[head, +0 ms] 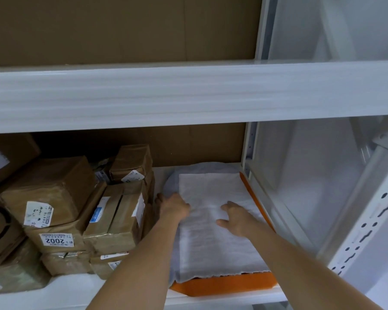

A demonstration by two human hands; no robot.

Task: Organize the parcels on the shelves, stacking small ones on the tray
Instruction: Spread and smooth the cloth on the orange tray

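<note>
Parcels dominate the lower white metal shelf (112, 294). A flat white plastic mailer bag (213, 231) lies on top of the shallow orange plastic tray (224, 285), over a grey bag (173, 184) beneath it. The right hand (235, 218) rests on that white mailer with fingers spread flat, gripping nothing. The left hand (173, 206) lies at the mailer's left edge; whether its fingers curl around anything cannot be told. Left of the tray stands a pile of taped brown cardboard boxes (76, 213) bearing white labels.
</note>
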